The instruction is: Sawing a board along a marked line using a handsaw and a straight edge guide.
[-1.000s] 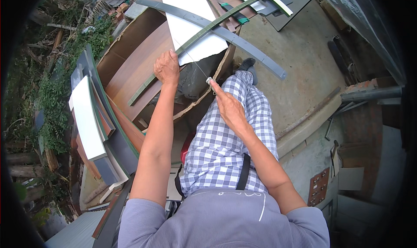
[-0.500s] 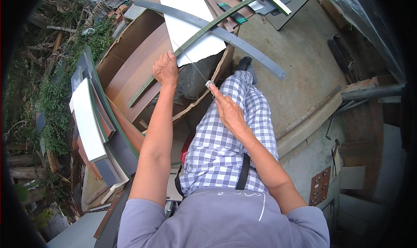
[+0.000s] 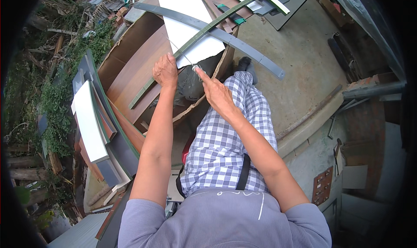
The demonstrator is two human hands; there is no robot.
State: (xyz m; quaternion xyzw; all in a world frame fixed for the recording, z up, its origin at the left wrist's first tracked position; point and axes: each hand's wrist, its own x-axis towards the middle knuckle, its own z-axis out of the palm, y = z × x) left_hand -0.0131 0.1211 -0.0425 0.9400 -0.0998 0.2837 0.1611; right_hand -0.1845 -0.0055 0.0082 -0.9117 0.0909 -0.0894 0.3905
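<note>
My left hand (image 3: 165,70) is closed around a long narrow green strip (image 3: 204,31), which runs from the upper right down past my fist to the lower left. My right hand (image 3: 217,93) is closed, index finger stretched forward, on the white wrapped end of a thin wire-like tool (image 3: 187,59). The tool's slim shaft crosses the green strip just beside my left fist. Under the strip lie a white panel (image 3: 191,13) and a long grey strip (image 3: 256,52), which crosses it at an angle.
A torn-edged cardboard box (image 3: 114,56) holds brown wood-look boards (image 3: 134,61) and clear plastic. A green-and-black tool (image 3: 234,16) lies near the top. Stacked panels (image 3: 91,122) stand at left beside plants (image 3: 56,104). Concrete floor (image 3: 299,61) spreads right, bounded by a low ledge (image 3: 310,115).
My right hand has moved forward and left, pushing the thin tool farther across the green strip. My left hand keeps its hold in nearly the same place.
</note>
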